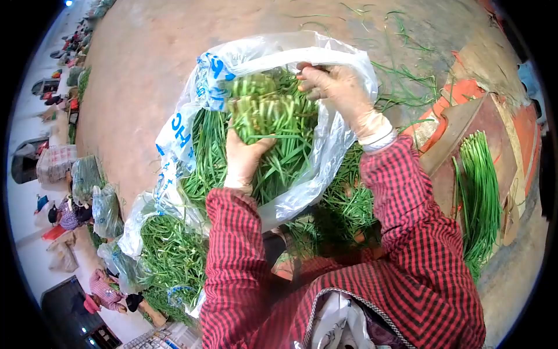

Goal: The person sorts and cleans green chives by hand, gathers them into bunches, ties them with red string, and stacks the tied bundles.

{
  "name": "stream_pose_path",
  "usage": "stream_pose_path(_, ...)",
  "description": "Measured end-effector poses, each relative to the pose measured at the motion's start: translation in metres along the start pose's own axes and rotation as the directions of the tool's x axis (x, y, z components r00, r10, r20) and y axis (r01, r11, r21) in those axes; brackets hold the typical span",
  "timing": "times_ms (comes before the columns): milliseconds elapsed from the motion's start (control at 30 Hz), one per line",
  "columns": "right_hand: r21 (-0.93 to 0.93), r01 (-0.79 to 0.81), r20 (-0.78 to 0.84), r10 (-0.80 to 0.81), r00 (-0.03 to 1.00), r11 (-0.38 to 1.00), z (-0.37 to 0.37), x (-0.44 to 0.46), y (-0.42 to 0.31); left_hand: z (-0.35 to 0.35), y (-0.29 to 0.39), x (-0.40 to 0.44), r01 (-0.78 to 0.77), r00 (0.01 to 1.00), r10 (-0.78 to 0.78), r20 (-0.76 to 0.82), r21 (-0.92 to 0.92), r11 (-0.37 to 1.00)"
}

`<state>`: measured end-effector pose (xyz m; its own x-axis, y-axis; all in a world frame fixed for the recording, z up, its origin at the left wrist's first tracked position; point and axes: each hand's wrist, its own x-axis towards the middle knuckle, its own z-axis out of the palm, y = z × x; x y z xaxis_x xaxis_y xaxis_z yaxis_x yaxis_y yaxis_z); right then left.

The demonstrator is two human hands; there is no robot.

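Observation:
A clear plastic bag (282, 206) with blue lettering stands open, filled with long green stalks (212, 145). My left hand (245, 154) is wrapped round a bundle of cut green stalks (270, 113) inside the bag's mouth; the bundle is blurred at its top. At the bag's right rim, my right hand (337, 87) has its fingers curled together beside the plastic. Whether those fingers pinch the rim is too hard to make out. Both hands seem to wear thin, pale gloves.
A neat bundle of green stalks (479, 192) lies on boards at the right. Loose stalks (407, 81) litter the floor beyond the bag. More greens (171, 250) are heaped at lower left. Other people (104, 291) and filled bags (106, 212) line the far left.

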<state>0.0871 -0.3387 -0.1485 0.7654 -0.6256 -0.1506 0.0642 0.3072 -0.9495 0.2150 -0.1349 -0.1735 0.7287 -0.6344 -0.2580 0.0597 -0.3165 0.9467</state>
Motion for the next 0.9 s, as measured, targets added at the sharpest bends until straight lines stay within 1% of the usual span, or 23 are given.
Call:
stream_pose_path(33, 0.004, 0.001, 0.003, -0.001, 1.0, 1.0, 0.004, -0.002, 0.002, -0.005, 0.006, -0.007, 0.028, 1.0, -0.027, 0.007, -0.181, 0.983)
stream_pose_path(100, 0.231, 0.03, 0.085, -0.051, 0.995, 0.973, 0.012, -0.003, 0.007, -0.018, 0.005, -0.017, -0.038, 0.998, 0.024, -0.066, -0.229, 0.973)
stream_pose_path(133, 0.231, 0.04, 0.141, -0.074, 0.987, 0.972, 0.016, -0.007, 0.008, -0.022, 0.005, -0.023, -0.047, 0.997, 0.027, -0.076, -0.282, 0.958)
stream_pose_path(167, 0.234, 0.038, 0.144, -0.074, 0.987, 0.971, 0.018, -0.007, 0.016, -0.024, 0.006, -0.029, -0.055, 0.996, 0.027, -0.087, -0.334, 0.941)
stream_pose_path(233, -0.128, 0.206, -0.048, -0.214, 0.976, 0.97, 0.028, -0.009, 0.03, -0.029, 0.01, -0.033, -0.085, 0.995, 0.063, -0.083, -0.298, 0.951)
stream_pose_path(267, -0.005, -0.023, -0.111, 0.023, 0.994, 1.0, 0.028, -0.013, 0.034, -0.029, 0.01, -0.036, -0.093, 0.994, 0.074, -0.083, -0.26, 0.961)
stream_pose_path(300, -0.003, -0.019, -0.109, 0.019, 0.994, 1.0, 0.032, -0.016, 0.036, -0.029, 0.011, -0.037, -0.103, 0.993, 0.087, -0.083, -0.223, 0.969)
stream_pose_path(333, 0.181, -0.155, 0.064, 0.145, 0.987, 0.971, 0.035, -0.018, 0.041, -0.025, 0.011, -0.037, -0.125, 0.991, 0.115, -0.065, -0.185, 0.975)
stream_pose_path(367, 0.331, -0.311, 0.253, 0.234, 0.939, 0.891, 0.038, -0.021, 0.049, -0.02, 0.012, -0.036, -0.146, 0.989, 0.141, -0.045, -0.148, 0.978)
stream_pose_path(400, 0.205, -0.097, 0.201, 0.055, 0.978, 0.974, 0.053, -0.025, 0.058, -0.013, 0.01, -0.034, -0.18, 0.984, 0.178, -0.023, -0.144, 0.973)
stream_pose_path(433, 0.286, -0.102, 0.287, 0.016, 0.958, 0.953, 0.067, -0.035, 0.046, -0.007, 0.008, -0.034, -0.21, 0.977, 0.212, -0.001, -0.142, 0.967)
stream_pose_path(467, 0.411, -0.196, 0.286, 0.078, 0.955, 0.89, 0.066, -0.036, 0.051, -0.003, 0.005, -0.033, -0.224, 0.974, 0.228, 0.015, -0.139, 0.965)
stream_pose_path(500, 0.527, -0.279, 0.296, 0.134, 0.946, 0.803, 0.065, -0.036, 0.056, -0.012, 0.011, -0.031, -0.383, 0.891, 0.449, 0.06, 0.629, 0.677)
stream_pose_path(533, 0.527, -0.275, 0.296, 0.13, 0.946, 0.804, 0.065, -0.034, 0.06, -0.011, 0.013, -0.033, -0.384, 0.899, 0.429, 0.092, 0.637, 0.668)
stream_pose_path(600, 0.455, -0.164, 0.21, 0.074, 0.975, 0.875, 0.065, -0.036, 0.062, -0.008, 0.016, -0.04, -0.413, 0.898, 0.408, 0.167, 0.642, 0.645)
stream_pose_path(633, 0.457, -0.166, 0.209, 0.076, 0.975, 0.874, 0.068, -0.039, 0.059, -0.004, 0.017, -0.047, -0.386, 0.916, 0.371, 0.152, 0.583, 0.715)
stream_pose_path(700, 0.224, -0.001, 0.212, -0.048, 0.976, 0.975, 0.075, -0.047, 0.046, -0.004, 0.024, -0.058, -0.39, 0.918, 0.358, 0.171, 0.558, 0.733)
stream_pose_path(733, 0.25, -0.006, 0.267, -0.063, 0.962, 0.968, 0.079, -0.054, 0.034, -0.005, 0.022, -0.062, -0.281, 0.959, 0.249, 0.139, 0.317, 0.906)
stream_pose_path(767, 0.201, 0.012, 0.341, -0.081, 0.937, 0.98, 0.084, -0.056, 0.036, -0.007, 0.019, -0.066, -0.135, 0.985, 0.134, 0.104, 0.006, 0.991)
stream_pose_path(800, 0.17, 0.072, 0.392, -0.134, 0.91, 0.983, 0.095, -0.06, 0.039, -0.008, 0.017, -0.071, 0.001, 0.997, 0.019, 0.068, -0.277, 0.961)
stream_pose_path(833, 0.142, 0.136, 0.442, -0.185, 0.878, 0.981, 0.104, -0.066, 0.04, -0.009, 0.015, -0.074, 0.076, 0.997, -0.05, 0.063, -0.534, 0.842)
stream_pose_path(867, -0.029, 0.269, 0.442, -0.229, 0.867, 0.963, 0.11, -0.073, 0.037, -0.014, 0.011, -0.08, 0.089, 0.996, -0.065, 0.061, -0.684, 0.724)
stream_pose_path(900, -0.198, 0.391, 0.451, -0.271, 0.851, 0.899, 0.114, -0.08, 0.032, -0.017, 0.006, -0.084, 0.083, 0.996, -0.068, 0.052, -0.791, 0.606)
